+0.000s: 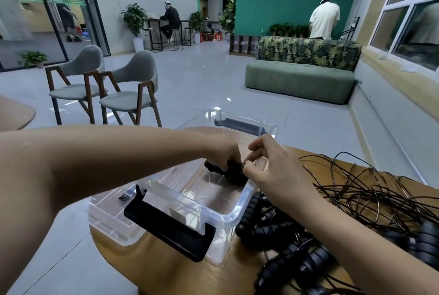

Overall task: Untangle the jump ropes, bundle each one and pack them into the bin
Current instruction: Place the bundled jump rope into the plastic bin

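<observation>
Bundled rope (234, 171) held low inside bin (237, 209); contact with bin floor not determinable. Bundle gripped by left hand (223, 149), end pinched by right hand (268, 161). Recommended: wrap secured tight before release. Tangled ropes (356, 190) noted on surface (166, 259) beside bin.

One clear bin (171, 193) with two black latches: near latch (166, 228), far latch (240, 126). One bundled rope (234, 172) in two hands: left hand (225, 149), right hand (268, 159). One tangled heap of ropes (356, 197) on the table (166, 268), too knotted to count. Two grey chairs (133, 85); one green sofa (299, 80).
</observation>
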A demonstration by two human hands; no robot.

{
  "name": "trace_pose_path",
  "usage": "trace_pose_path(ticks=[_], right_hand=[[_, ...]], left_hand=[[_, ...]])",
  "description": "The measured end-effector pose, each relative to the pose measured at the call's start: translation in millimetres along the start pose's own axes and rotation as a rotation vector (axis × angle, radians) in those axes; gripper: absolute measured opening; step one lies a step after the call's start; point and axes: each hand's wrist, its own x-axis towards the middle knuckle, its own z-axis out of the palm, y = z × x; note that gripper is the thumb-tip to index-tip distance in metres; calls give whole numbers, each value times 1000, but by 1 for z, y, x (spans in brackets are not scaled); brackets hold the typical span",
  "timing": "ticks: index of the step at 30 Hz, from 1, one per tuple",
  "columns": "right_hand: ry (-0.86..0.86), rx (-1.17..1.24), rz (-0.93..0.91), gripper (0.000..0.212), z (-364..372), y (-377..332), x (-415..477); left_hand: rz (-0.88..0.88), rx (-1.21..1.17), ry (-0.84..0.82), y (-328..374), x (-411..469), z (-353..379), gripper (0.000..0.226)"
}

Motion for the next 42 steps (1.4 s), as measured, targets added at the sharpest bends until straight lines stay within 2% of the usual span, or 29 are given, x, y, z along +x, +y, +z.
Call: trace_pose_path(ticks=[4, 10, 15, 18, 24, 29, 32, 38, 42], right_hand=[[1, -11, 0, 24, 0, -2, 0], [5, -7, -11, 23, -1, 0, 1], [9, 16, -39, 26, -2, 2, 1], [20, 34, -76, 28, -4, 0, 4], [41, 46, -5, 27, -44, 7, -21], [-29, -35, 173, 31, -88, 30, -78], [-45, -25, 315, 24, -107, 45, -120], [190, -116, 500, 18, -138, 83, -198], [380, -210, 554, 17, -151, 109, -233]], left_hand=[[-24, -64, -119, -1, -15, -9, 42], [-46, -90, -29, -18, -23, -5, 62], [-53, -36, 62, -24, -32, -10, 65], [-54, -167, 140, -19, -42, -26, 61], [-56, -418, 418, 35, -91, -65, 47], [-10, -659, 542, 107, -125, -87, 35], [38, -738, 529, 153, -127, -84, 31], [62, -833, 526, 224, -110, -52, 27], [39, -912, 484, 266, -92, -21, 20]])
